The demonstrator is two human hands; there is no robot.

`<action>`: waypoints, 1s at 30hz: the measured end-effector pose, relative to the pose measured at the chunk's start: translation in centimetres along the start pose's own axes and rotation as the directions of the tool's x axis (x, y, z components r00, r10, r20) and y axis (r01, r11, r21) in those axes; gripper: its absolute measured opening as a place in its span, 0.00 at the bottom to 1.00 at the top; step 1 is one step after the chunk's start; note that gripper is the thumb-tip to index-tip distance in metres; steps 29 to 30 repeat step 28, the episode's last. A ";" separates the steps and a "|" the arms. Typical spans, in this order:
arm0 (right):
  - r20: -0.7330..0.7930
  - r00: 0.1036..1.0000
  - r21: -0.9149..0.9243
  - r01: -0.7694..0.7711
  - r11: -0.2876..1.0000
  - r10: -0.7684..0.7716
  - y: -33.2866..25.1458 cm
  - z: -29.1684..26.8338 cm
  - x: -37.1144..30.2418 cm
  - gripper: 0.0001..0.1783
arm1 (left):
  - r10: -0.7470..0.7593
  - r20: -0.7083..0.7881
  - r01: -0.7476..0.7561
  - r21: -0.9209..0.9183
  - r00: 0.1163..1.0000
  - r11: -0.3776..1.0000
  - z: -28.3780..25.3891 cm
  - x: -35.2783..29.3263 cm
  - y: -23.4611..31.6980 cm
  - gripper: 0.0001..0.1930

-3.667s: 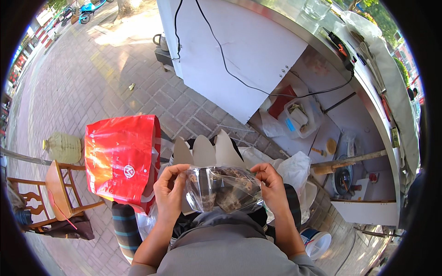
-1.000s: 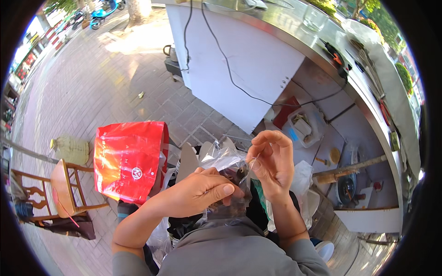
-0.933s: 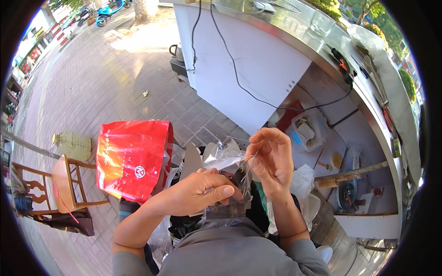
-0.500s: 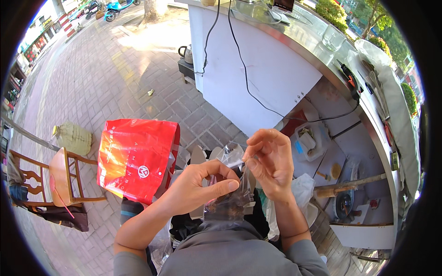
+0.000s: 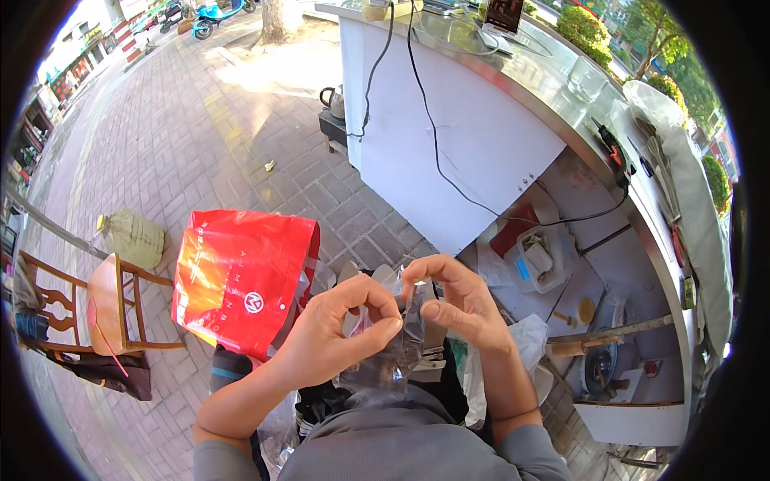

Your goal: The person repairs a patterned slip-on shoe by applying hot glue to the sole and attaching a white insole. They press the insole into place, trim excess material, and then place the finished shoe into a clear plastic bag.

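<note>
A clear plastic bag (image 5: 377,361) hangs over my lap, with something dark and brownish in or behind it that I cannot make out. My left hand (image 5: 341,329) pinches the bag's upper left side between thumb and forefinger. My right hand (image 5: 465,309) has its bent fingers at the upper right edge, with film between the fingertips and thumb. Pale flat pieces (image 5: 429,365) lie behind and beside the bag, partly hidden by it and my hands. To the left of my left hand stands a shiny red shopping bag (image 5: 245,276).
A wooden chair (image 5: 112,305) and a yellowish plastic jug (image 5: 132,238) stand to the left. On the right is a metal-edged counter (image 5: 553,100) with a hanging black cable (image 5: 433,132) and shelves below. A white plastic bag (image 5: 513,353) lies beside my right forearm.
My right hand has moved left and slightly down, closer to my left hand, and its fingers point more to the left. The clear bag's upper edge has shifted left with it.
</note>
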State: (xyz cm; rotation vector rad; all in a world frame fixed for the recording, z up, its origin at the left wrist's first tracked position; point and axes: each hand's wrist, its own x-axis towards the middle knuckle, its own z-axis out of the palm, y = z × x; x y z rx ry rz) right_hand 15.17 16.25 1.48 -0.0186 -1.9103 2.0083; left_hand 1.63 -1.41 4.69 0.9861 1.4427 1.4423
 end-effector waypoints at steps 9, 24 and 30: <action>-0.026 0.999 0.097 0.036 0.995 -0.033 0.5 0.2 -0.3 0.05 | 0.519 -0.134 -0.311 0.666 0.844 0.678 0.8 -0.3 -0.3 0.09; -0.029 0.995 -0.048 0.096 0.994 -0.098 0.2 0.3 -0.5 0.08 | 0.054 -0.028 -0.043 0.288 0.998 0.957 0.1 0.2 0.4 0.10; -0.023 0.995 -0.079 0.097 0.992 -0.099 0.2 0.2 -0.7 0.08 | 0.051 -0.059 -0.034 0.263 0.997 0.964 0.4 0.2 0.5 0.11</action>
